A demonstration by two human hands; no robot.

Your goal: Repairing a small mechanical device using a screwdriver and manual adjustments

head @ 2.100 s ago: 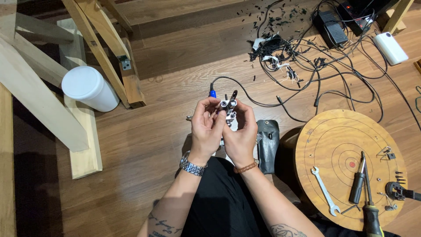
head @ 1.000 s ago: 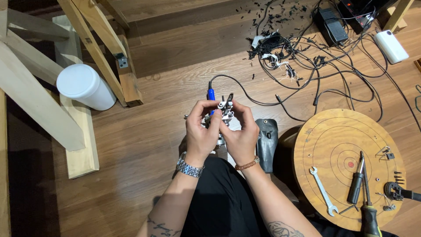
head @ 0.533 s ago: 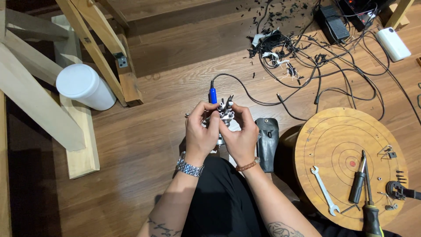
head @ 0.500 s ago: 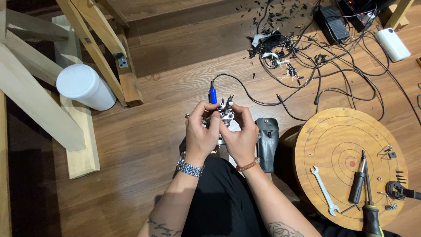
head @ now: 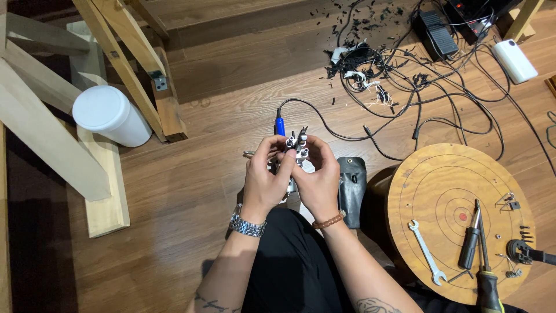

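While a white tub [head: 112, 114] sits beside the wooden frame [head: 121, 64] at the upper left, the left hand [head: 263, 184] at frame centre closes its grip on a small metal assembly [head: 296, 152], steadying it above the lap so both thumbs can reach it. A blue-handled corded tool [head: 280, 126] pokes up just behind. The right hand [head: 317, 183] clasps the same assembly from the other side. At lower right, a round wooden worktop [head: 440, 191] keeps a spanner [head: 427, 251] and screwdrivers [head: 470, 246] within reach.
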